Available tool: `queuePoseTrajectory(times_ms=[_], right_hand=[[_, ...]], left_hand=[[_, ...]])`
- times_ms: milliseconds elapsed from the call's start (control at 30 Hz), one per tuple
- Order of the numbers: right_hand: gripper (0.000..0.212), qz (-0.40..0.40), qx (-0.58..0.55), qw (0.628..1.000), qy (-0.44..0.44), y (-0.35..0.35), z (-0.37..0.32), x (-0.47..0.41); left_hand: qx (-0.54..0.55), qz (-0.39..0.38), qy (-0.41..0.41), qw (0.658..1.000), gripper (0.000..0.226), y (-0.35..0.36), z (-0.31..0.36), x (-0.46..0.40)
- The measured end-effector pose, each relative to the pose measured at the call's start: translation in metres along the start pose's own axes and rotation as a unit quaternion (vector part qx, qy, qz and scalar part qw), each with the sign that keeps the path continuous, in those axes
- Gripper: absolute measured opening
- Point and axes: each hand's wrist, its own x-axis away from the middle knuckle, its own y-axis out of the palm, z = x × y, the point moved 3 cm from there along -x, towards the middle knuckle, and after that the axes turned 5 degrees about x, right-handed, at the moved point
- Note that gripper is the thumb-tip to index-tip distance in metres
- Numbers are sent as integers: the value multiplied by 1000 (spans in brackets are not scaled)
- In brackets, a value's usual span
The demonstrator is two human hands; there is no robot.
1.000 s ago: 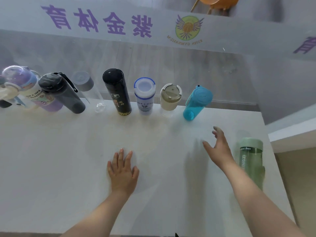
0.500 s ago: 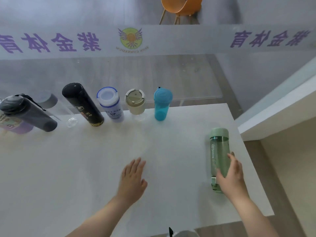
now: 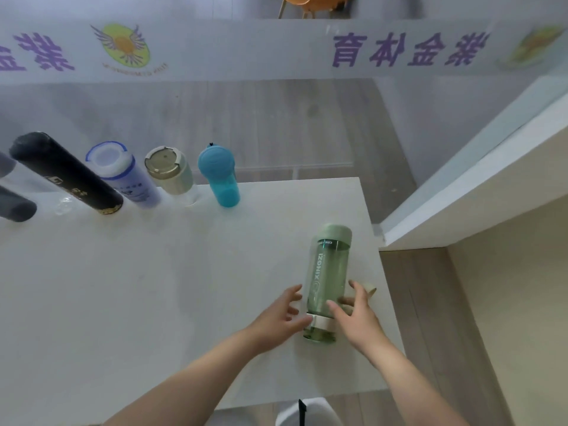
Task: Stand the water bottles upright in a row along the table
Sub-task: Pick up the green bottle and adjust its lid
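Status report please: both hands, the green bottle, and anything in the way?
Left hand and right hand both on green bottle, fingers not closed. Bottle apart from row; row's end is blue bottle. Path looks clear.

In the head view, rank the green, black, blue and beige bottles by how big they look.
1. Green bottle, though it is nearest the camera, which inflates it.
2. Black bottle.
3. Blue bottle and beige bottle look alike; I would not rank them.
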Motion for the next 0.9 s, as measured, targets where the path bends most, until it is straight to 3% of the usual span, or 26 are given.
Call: queuePoseTrajectory(times_ms=[133,267,400,667,800,900], right_hand=[[73,-39,-31,999,-18,-2,7,-10],[69,-66,-44,996,-44,-5,9,-12],[61,-65,-43,994,-77,-12,9,-5],[43,-35,-24,972,-229,-35,-1,32],[67,-8,93,928,-361,-47,-8,46],[87,30,152,903,-400,-52,-16,50]], left_hand=[[79,25,-4,997,79,27,14,-5],[72,74,-11,995,82,36,24,-3],[48,90,-34,994,100,35,32,-1],[191,66,-75,976,82,28,68,11],[274,57,-95,955,63,24,87,18],[321,38,-109,940,74,25,95,21]])
